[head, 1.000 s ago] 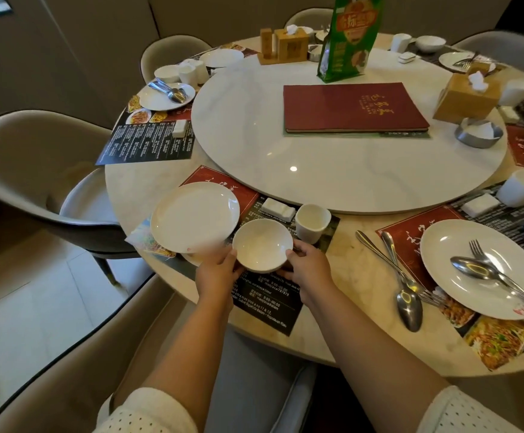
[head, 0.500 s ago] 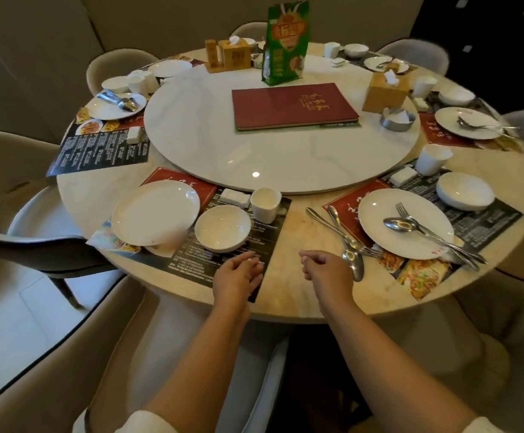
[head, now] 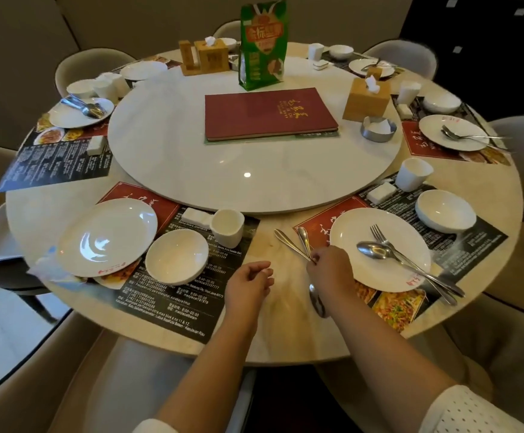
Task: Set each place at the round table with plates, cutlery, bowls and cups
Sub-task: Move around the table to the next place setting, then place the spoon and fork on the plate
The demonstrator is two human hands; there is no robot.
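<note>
At the near-left place a white plate (head: 107,237), a white bowl (head: 176,256) and a white cup (head: 227,228) stand on a dark placemat (head: 167,304). A loose spoon and fork (head: 288,242) lie on the bare table between the two near places. My right hand (head: 329,271) is over them, its fingers pinched on their handles; the spoon's bowl (head: 316,300) shows under my wrist. My left hand (head: 248,282) hovers beside it, loosely curled and holding nothing. The near-right plate (head: 379,276) carries its own spoon and fork (head: 376,249), with a bowl (head: 445,210) and cup (head: 413,174) beyond.
A white turntable (head: 192,157) in the middle holds a red menu (head: 270,114), a green bag (head: 262,45), wooden tissue boxes (head: 366,100) and a metal dish (head: 377,129). More set places ring the far side. Padded chairs (head: 1,232) surround the table.
My hands let go of the white bowl and drew back. My right hand then moved right onto the loose spoon and fork. The view pulled back and up.
</note>
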